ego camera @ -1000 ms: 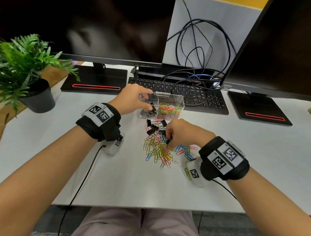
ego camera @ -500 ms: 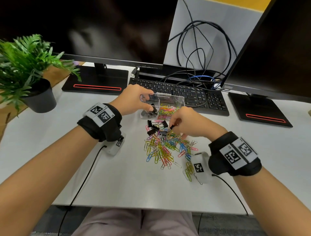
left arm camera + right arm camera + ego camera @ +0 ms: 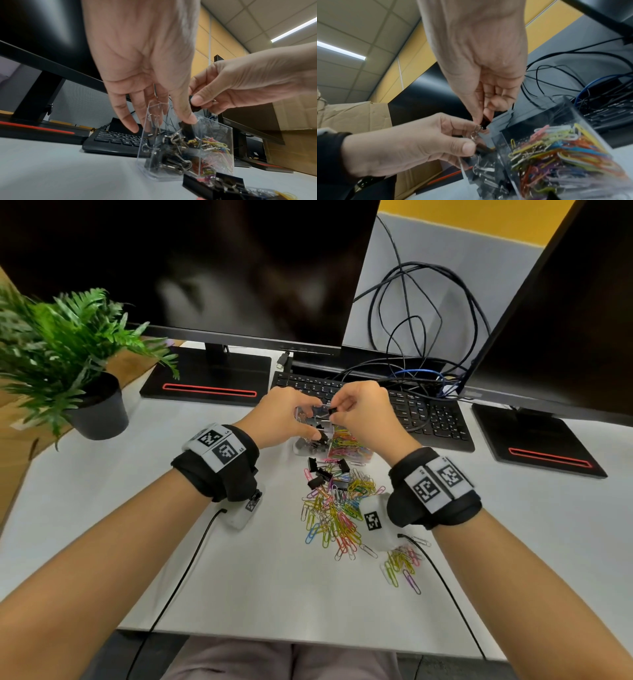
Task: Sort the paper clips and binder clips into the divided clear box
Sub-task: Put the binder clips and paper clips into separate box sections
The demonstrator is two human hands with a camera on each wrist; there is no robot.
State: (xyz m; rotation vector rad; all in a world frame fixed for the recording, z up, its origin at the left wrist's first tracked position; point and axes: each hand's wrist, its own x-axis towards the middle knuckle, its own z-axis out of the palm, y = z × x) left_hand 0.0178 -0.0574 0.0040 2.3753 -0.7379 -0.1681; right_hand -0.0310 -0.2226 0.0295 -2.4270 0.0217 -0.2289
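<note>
The divided clear box (image 3: 356, 455) stands in front of the keyboard. Its left compartment holds black binder clips (image 3: 168, 155); its right one holds coloured paper clips (image 3: 556, 148). My left hand (image 3: 305, 421) grips the box's left end, thumb on the near wall and fingers behind. My right hand (image 3: 334, 412) pinches a black binder clip (image 3: 485, 121) just above the left compartment's rim. A loose pile of paper clips (image 3: 335, 508) lies on the table below the box, with several binder clips (image 3: 322, 470) at its top.
A black keyboard (image 3: 428, 412) lies right behind the box, with tangled cables (image 3: 411, 337) and two monitor stands behind it. A potted plant (image 3: 68, 364) stands at the far left. A smaller heap of paper clips (image 3: 402, 563) lies under my right wrist.
My right hand rose from the pile with a binder clip and moved away from me to above the box. The left hand stayed on the box.
</note>
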